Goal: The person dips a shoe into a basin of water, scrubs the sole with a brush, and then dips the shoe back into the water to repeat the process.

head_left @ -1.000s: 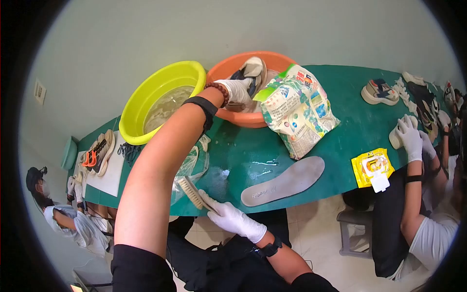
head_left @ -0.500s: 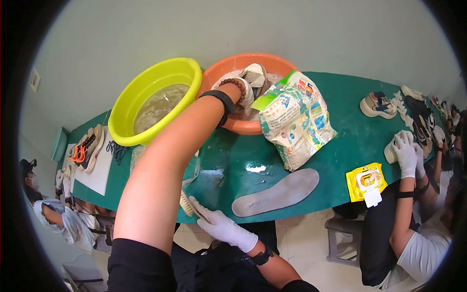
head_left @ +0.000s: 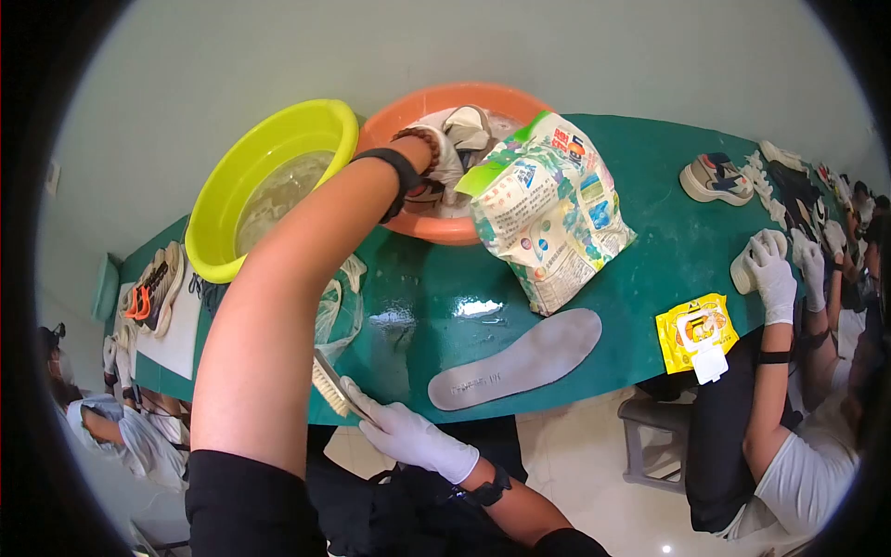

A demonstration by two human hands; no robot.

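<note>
My left hand (head_left: 445,160), in a white glove, reaches into the orange basin (head_left: 399,223) of cloudy, sudsy water. It touches a wet light-and-dark shoe (head_left: 469,125), whose parts show on both sides of the glove. My wrist and forearm hide its fingers, so the hold cannot be made out. Near the table's front edge, my gloved right hand (head_left: 413,436) grips a scrub brush (head_left: 329,385) with pale bristles. A grey insole (head_left: 520,360) lies flat on the green table to the right of that hand.
A yellow-green basin (head_left: 209,246) of murky water stands left, a detergent bag (head_left: 552,213) leans against the orange basin, and a yellow wipes pack (head_left: 696,336) lies right. Shoes (head_left: 716,178) stand farther right. A co-worker's gloved hand (head_left: 770,278) holds a white object there.
The view has shifted slightly, so the basins sit farther left and higher. More of the brush shows. The co-worker's two hands at the right have come apart.
</note>
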